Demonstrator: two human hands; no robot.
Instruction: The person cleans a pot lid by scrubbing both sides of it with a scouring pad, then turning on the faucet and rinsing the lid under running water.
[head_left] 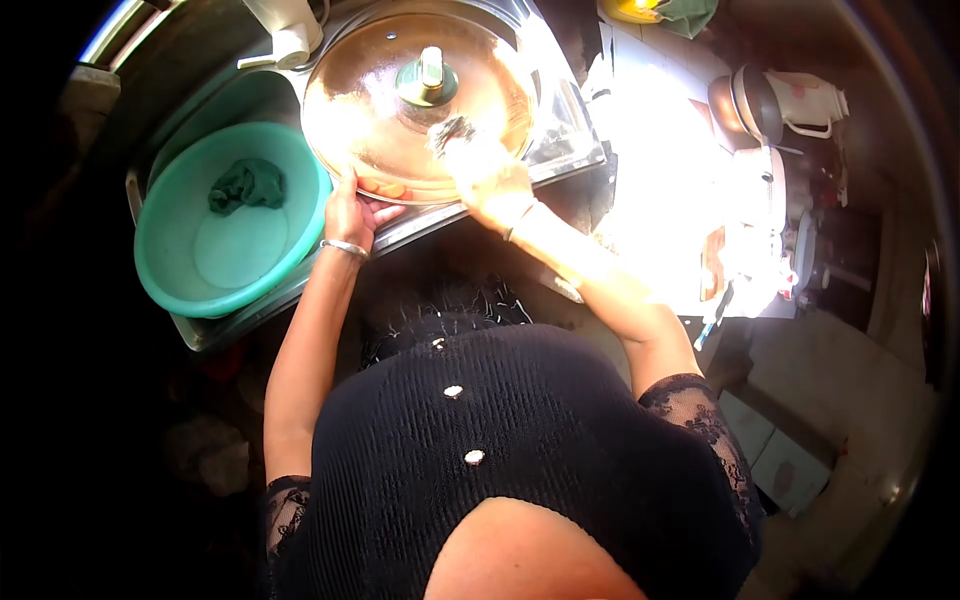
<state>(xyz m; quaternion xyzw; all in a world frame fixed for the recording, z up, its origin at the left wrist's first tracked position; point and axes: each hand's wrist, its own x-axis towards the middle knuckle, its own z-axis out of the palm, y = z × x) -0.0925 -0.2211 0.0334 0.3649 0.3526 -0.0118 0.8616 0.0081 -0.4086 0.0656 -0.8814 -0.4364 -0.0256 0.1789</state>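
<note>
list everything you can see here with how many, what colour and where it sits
Shiny metal sink: 1, silver, before the person
Round see-through lid with knob: 1, brownish tint, over the sink's right part
Small rough scrubber: 1, dark, on the lid
Round plastic basin: 1, green, left of the lid
Crumpled cloth: 1, dark green, in the basin
Upright fixture: 1, white, beyond the basin
Glaring worktop: 1, white, right of the sink
Rounded pan-like vessels: count unclear, dark and brown, far right
Ribbed top with lace sleeves: 1, black, on the person
Bangle: 1, silver, left wrist
Left hand: 1, bare, gripping the lid's near rim
Right hand: 1, bare, holding the scrubber
</note>
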